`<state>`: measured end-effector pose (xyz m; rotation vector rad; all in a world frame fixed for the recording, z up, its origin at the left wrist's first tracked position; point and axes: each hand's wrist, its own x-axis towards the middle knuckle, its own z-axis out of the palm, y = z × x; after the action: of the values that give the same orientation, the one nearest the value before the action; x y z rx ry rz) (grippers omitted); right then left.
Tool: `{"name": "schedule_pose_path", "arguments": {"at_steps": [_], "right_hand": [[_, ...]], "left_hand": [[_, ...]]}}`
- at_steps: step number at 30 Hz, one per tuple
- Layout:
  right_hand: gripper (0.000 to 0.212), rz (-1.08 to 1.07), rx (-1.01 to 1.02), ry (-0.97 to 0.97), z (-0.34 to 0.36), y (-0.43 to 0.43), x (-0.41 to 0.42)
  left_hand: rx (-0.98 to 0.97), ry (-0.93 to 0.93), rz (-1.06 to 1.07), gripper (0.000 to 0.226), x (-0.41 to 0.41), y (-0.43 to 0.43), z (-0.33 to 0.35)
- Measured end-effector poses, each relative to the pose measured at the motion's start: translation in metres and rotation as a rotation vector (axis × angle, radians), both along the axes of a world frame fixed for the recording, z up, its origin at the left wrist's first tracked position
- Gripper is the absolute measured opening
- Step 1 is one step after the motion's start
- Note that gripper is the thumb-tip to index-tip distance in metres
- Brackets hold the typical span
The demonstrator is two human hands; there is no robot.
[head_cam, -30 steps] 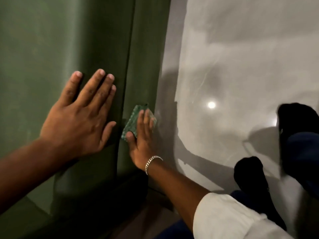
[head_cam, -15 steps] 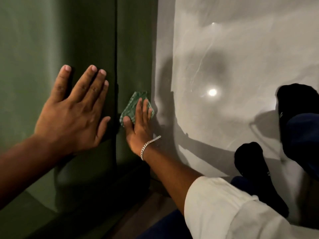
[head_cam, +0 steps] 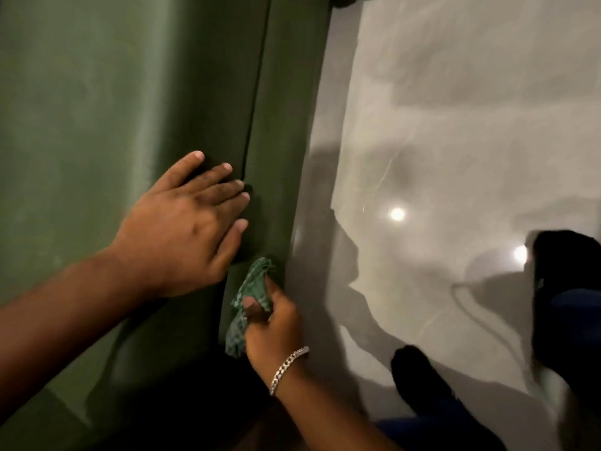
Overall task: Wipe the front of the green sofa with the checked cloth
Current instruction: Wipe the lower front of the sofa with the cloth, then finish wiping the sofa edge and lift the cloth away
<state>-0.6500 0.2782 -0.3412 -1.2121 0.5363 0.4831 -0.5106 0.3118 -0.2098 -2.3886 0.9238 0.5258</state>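
The green sofa (head_cam: pixel 97 109) fills the left half of the view, with a dark vertical seam running down its front. My left hand (head_cam: pixel 185 222) lies flat on the sofa beside that seam, fingers spread. Just below and to the right, my right hand (head_cam: pixel 273 323), with a silver bracelet on the wrist, is shut on the bunched green checked cloth (head_cam: pixel 250 301). The cloth sits against the sofa's narrow front panel near its edge by the floor.
A glossy grey floor (head_cam: pixel 455 125) with two bright light reflections takes up the right half. My feet in black socks (head_cam: pixel 419 382) and dark blue trouser legs are at the lower right. Under the sofa's bottom edge it is dark.
My right hand has drawn the cloth downward along the front panel and now bunches it in a fist instead of pressing it flat. My left hand has shifted right, closer to the seam.
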Motion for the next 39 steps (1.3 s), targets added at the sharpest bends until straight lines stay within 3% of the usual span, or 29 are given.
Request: {"name": "schedule_pose_path", "arguments": {"at_steps": [3,6,8,10,12,14,16,20,24,30,32,39], "right_hand": [[0.039,-0.273,0.097,-0.061,-0.001,-0.023,0.054],[0.045,-0.426,0.048,-0.188,0.014,-0.052,0.105],[0.051,-0.424,-0.040,-0.319,0.040,-0.077,0.140],[0.055,-0.360,-0.114,-0.456,0.073,-0.105,0.164],[0.059,-0.257,-0.166,-0.542,0.104,-0.133,0.189],[0.063,-0.207,-0.146,-0.520,0.131,-0.161,0.205],[0.062,-0.255,-0.098,-0.458,0.167,-0.201,0.226],[0.045,-0.482,-0.131,-0.255,0.225,-0.299,0.279],[0.046,-0.359,-0.042,-0.016,0.271,-0.380,0.341],[0.037,-0.387,-0.347,-0.180,0.319,-0.431,0.462],[0.037,-0.356,-0.444,-0.199,0.316,-0.441,0.511],[0.037,-0.222,-0.771,-0.083,0.242,-0.451,0.628]], "left_hand": [[-0.464,0.030,0.432,0.057,0.015,-0.032,0.006],[-0.713,0.055,0.787,0.060,0.042,-0.045,0.013],[-0.992,0.255,1.060,0.047,0.067,-0.053,0.033],[-1.195,0.556,1.263,0.048,0.085,-0.069,0.053],[-1.300,0.676,1.321,0.055,0.106,-0.094,0.069],[-1.452,0.634,1.354,0.039,0.122,-0.115,0.073],[-1.579,0.594,1.453,0.018,0.144,-0.139,0.083],[-1.765,0.829,1.552,0.017,0.182,-0.196,0.118],[-1.837,0.935,1.498,0.019,0.236,-0.256,0.167],[-1.652,0.296,1.191,0.012,0.361,-0.308,0.194],[-1.558,0.222,1.190,0.029,0.410,-0.315,0.185],[-1.345,0.191,1.226,0.036,0.512,-0.337,0.130]]}}
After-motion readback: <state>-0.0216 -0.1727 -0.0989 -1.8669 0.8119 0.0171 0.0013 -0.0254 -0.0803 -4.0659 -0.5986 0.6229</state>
